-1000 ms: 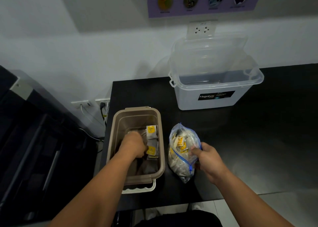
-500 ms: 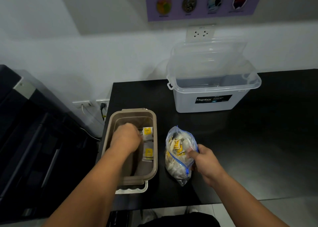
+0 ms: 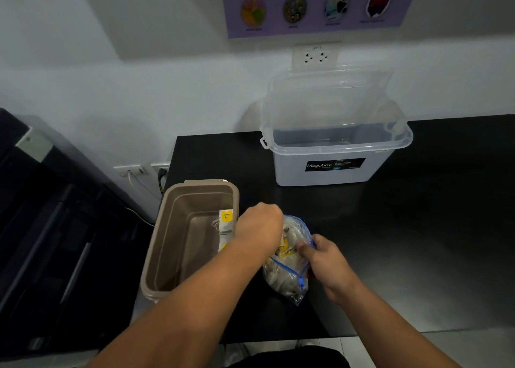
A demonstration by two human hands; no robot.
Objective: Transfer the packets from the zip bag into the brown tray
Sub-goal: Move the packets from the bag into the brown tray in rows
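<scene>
The brown tray stands at the black table's left edge, with a few yellow-labelled packets lying against its right wall. Right beside it lies the clear zip bag with a blue zipper, stuffed with several more packets. My left hand is over the bag's open mouth with its fingers dipped inside and hidden, so what they hold cannot be seen. My right hand pinches the right rim of the bag's mouth and holds it open.
A clear Megabox storage box with its lid tilted up against the wall stands at the back of the table. A dark cabinet sits to the left, below wall sockets with cables.
My left hand has come out of the tray and moved right to the mouth of the zip bag. My right hand keeps its hold on the bag's rim.
</scene>
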